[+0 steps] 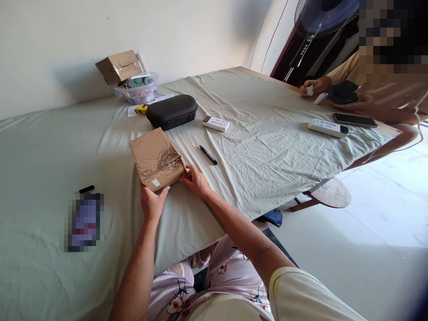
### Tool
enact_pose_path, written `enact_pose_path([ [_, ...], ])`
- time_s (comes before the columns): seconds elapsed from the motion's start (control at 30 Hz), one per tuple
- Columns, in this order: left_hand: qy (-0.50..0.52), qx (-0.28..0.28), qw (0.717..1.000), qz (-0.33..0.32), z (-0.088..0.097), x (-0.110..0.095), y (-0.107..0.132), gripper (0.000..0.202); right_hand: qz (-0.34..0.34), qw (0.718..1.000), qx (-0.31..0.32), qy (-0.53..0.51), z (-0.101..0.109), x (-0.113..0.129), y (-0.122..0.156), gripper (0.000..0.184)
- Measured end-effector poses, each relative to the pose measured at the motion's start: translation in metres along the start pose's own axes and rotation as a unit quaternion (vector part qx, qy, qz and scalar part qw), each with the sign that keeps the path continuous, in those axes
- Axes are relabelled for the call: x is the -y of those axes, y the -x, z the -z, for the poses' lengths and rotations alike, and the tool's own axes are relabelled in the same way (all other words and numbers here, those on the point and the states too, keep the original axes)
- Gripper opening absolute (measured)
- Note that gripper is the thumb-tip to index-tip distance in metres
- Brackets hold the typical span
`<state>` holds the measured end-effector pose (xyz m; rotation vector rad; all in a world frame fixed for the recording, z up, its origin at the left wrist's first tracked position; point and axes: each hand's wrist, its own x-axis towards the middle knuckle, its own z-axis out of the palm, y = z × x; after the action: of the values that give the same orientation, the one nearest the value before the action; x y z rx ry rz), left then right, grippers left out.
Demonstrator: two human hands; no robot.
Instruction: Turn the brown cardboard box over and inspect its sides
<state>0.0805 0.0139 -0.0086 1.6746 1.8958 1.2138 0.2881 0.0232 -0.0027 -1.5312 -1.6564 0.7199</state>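
A small brown cardboard box with dark scribbled lines and a small pale label is in front of me over the table. My left hand grips its near left corner, thumb along the near edge and the other fingers hidden behind or beneath it. My right hand has its fingers closed at the box's right near corner. Some fingertips are hidden by the box. A black marker pen lies on the cloth to the right of the box. Behind the box sits a black zip case.
A pale green cloth covers the table. At the wall, a plastic basket bears another cardboard box. White devices and a phone lie rightward. Another person's hands hold small objects at the far right. A black cap lies left.
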Motion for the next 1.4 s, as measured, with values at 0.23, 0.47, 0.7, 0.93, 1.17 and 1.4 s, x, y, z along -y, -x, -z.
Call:
enact_pose_path([
  [0.23, -0.030, -0.042, 0.998, -0.022, -0.009, -0.012, 0.014, 0.104, -0.045, 0.995, -0.046, 0.078, -0.007, 0.013, 0.005, 0.070],
  [0.47, 0.005, -0.025, 1.000, -0.016, -0.004, -0.001, 0.004, 0.094, -0.011, 0.997, 0.008, 0.075, 0.003, 0.004, 0.001, 0.038],
  [0.7, 0.021, -0.010, 1.000, -0.018, -0.003, 0.006, -0.001, 0.081, 0.002, 0.997, 0.015, 0.082, 0.006, 0.002, 0.002, 0.040],
  [0.93, 0.018, -0.019, 0.999, -0.025, -0.001, 0.003, -0.002, 0.078, 0.012, 0.996, 0.011, 0.084, 0.004, 0.000, 0.001, 0.041],
  [1.17, 0.021, 0.004, 1.000, -0.008, 0.004, -0.002, -0.003, 0.086, 0.017, 0.995, 0.005, 0.094, 0.003, -0.001, 0.001, 0.042],
  [1.4, 0.020, 0.007, 1.000, -0.011, 0.005, -0.004, -0.002, 0.084, 0.009, 0.995, 0.013, 0.096, 0.004, 0.000, 0.001, 0.044],
])
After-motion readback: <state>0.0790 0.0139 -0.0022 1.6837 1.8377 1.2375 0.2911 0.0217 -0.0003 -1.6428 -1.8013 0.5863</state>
